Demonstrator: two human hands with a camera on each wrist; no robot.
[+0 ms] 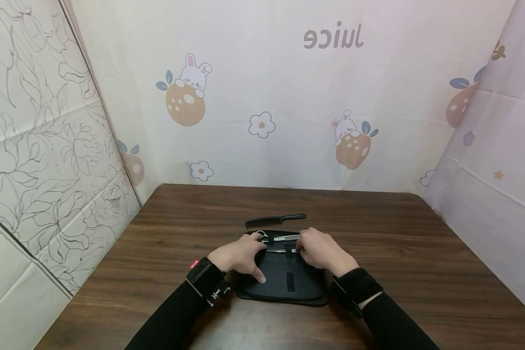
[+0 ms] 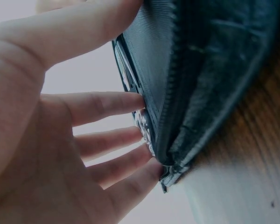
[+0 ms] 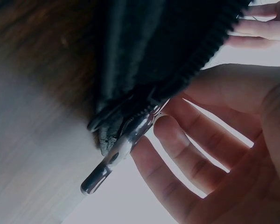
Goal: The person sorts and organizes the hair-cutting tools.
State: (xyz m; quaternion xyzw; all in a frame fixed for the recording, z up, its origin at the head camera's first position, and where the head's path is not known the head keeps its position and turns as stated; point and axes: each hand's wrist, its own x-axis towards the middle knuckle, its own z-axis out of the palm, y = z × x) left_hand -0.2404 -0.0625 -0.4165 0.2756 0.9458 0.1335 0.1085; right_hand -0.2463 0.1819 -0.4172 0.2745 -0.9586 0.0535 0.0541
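Black zippered case (image 1: 271, 287) with silver scissors (image 1: 286, 238) beneath its straps (image 1: 290, 282)

Past the left hand (image 1: 240, 255) and the right hand (image 1: 321, 248), a black comb (image 1: 269, 220) lies on the wood-grain bench (image 1: 420, 272), its handle pointing right. Farther beyond them hangs a pale curtain (image 1: 262, 58) printed with rabbits, spotted fruit, outlined flowers and mirrored lettering. Left of the left hand is white cloth (image 1: 39, 121) with line-drawn blooms; right of the right hand, another pale printed sheet (image 1: 498, 214).
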